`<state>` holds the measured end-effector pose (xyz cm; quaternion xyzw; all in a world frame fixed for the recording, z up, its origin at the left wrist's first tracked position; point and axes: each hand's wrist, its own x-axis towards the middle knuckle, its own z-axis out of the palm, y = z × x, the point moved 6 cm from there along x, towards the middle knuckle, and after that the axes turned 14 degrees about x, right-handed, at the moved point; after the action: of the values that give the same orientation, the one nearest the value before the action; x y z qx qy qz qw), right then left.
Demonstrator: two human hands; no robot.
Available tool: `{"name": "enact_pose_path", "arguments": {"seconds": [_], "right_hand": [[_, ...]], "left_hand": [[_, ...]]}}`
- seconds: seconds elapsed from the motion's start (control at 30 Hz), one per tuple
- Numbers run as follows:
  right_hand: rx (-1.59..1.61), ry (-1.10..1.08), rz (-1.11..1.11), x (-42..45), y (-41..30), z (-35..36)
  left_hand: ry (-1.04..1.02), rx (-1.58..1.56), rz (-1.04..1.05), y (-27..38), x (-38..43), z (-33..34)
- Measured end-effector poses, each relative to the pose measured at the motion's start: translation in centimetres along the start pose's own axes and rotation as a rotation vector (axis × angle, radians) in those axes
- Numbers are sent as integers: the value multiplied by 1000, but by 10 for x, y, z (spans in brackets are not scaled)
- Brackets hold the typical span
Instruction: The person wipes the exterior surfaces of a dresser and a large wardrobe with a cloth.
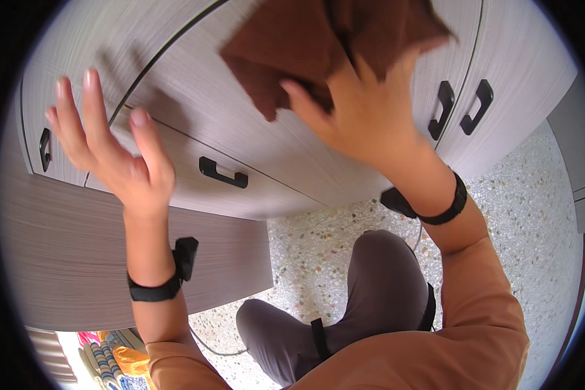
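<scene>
My right hand [370, 109] presses a crumpled brown cloth [292, 44] against the pale wood-grain cabinet front [292, 141]. The thumb lies along the cloth's lower edge, while the fingertips are hidden in its folds. The cloth looks blurred, and its top runs out of the picture. My left hand [122, 151] is raised at the left with its fingers spread and holds nothing. Beneath it is a drawer front with a black handle [223, 172]. Whether the left fingertips touch the cabinet I cannot tell.
Two black door handles [441, 110] stand out right of the cloth, and another handle [45, 149] is at far left. A darker wood-grain panel [214, 258] juts out at lower left. Folded textiles [107, 363] lie at the bottom left. The floor [317, 263] is speckled terrazzo.
</scene>
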<state>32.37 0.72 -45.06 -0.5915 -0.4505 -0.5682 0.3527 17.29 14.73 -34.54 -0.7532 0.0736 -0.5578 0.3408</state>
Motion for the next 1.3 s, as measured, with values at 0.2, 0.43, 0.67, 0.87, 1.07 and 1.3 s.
{"name": "enact_pose_path", "arguments": {"seconds": [0.2,0.43,0.67,0.87,1.07,1.3], "right_hand": [[137,-107,125,2,9,-10],[292,-548,579,-305,8,14],[151,-719,922,-501,9,-12],[161,-890,978,-493,12,-26],[149,-493,720,-389,54,-61],[224,-554,717,-149,68,-69]], "left_hand": [[42,133,-58,4,5,53],[64,114,58,10,10,56],[62,160,108,13,11,58],[48,167,112,14,6,59],[73,141,48,13,12,57],[21,140,-101,3,-1,52]]}}
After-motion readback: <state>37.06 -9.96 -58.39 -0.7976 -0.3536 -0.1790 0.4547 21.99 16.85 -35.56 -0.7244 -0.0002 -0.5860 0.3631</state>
